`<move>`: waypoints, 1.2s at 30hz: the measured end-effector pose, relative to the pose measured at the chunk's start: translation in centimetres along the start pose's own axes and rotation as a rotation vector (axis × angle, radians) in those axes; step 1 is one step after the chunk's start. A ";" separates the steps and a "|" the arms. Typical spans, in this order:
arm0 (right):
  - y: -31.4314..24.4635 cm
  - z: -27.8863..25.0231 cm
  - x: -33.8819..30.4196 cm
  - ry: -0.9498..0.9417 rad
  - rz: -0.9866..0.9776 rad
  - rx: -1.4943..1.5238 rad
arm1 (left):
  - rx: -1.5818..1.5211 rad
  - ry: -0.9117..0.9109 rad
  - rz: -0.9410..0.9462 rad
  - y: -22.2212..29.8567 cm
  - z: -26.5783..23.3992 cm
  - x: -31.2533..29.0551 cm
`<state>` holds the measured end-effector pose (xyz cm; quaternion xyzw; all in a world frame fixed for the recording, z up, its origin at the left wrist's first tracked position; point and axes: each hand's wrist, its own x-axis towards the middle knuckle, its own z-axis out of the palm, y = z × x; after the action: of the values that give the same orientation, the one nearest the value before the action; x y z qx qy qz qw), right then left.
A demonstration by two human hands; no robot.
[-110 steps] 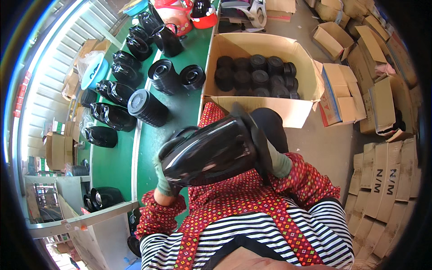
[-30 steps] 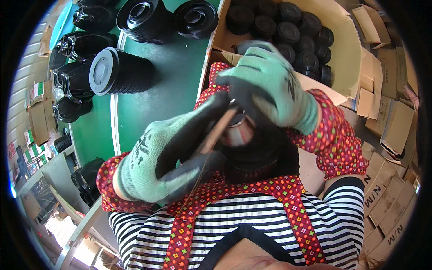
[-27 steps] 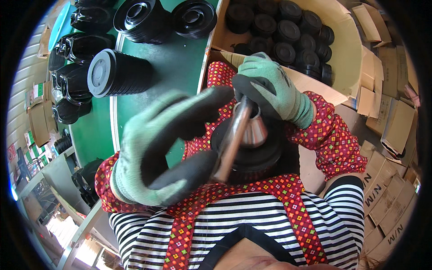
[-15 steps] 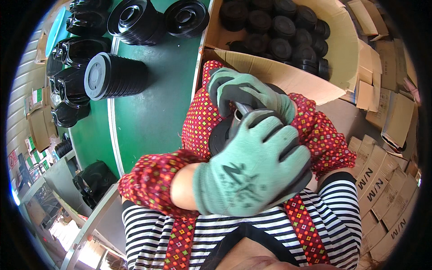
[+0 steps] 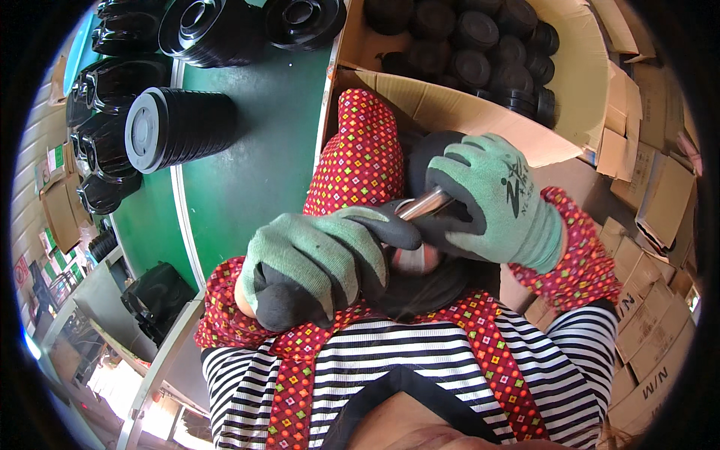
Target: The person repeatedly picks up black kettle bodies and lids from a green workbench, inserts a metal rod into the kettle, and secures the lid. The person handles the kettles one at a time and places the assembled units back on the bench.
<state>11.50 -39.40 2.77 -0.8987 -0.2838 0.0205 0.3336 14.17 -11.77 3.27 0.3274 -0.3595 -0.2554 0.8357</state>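
Note:
My right hand [image 5: 495, 199], in a green glove with dark palm coating, grips a shiny metal tube [image 5: 424, 204] over my lap. Close beside the tube's left end, my left hand [image 5: 322, 262] is closed, with one dark fingertip reaching just under it. What its curled fingers hold is hidden. Below the tube shows a rounded shiny piece [image 5: 415, 259] with a reddish and silver look, partly covered by the left fingers. Under both hands lies a dark round thing [image 5: 412, 294], blurred, its kind unclear.
Left is a green table [image 5: 270, 142] bearing a sideways stack of black lids [image 5: 196, 127], black round bases [image 5: 304, 22] and glossy black housings [image 5: 112, 146]. Ahead stands an open carton [image 5: 450, 112] of black round parts. Flattened cartons [image 5: 637, 315] fill the right side.
My hands have come apart: the left drew back to the left, the right swung to the right. The metal tube now shows between them. The view has shifted a little.

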 end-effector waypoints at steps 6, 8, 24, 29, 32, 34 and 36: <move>1.5 -2.6 3.5 -0.208 -0.161 0.130 | 0.797 0.260 -0.573 6.9 4.5 6.5; 1.4 -2.0 3.7 -0.198 -0.132 0.233 | 1.176 0.045 -0.616 7.2 5.9 8.1; -6.2 -4.6 3.1 -0.429 0.317 -0.210 | 1.070 -0.444 -0.684 0.7 -4.8 5.6; -8.2 -4.5 2.8 -0.419 0.352 -0.384 | 1.100 -0.329 -0.451 -2.5 -6.0 3.7; -7.2 -3.5 2.5 -0.256 0.282 -0.377 | 1.194 -0.298 -0.452 -1.9 -5.4 3.9; -7.0 -3.6 2.3 -0.153 0.208 -0.312 | 1.264 -0.263 -0.443 -0.5 -4.5 4.1; -7.3 -4.3 1.6 0.020 0.058 -0.298 | 1.298 -0.083 -0.378 0.4 -3.4 3.0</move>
<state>10.18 -36.58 10.80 -0.9462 -0.2544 -0.0214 0.1986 18.69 -12.28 3.08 0.8101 -0.4083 -0.1419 0.3962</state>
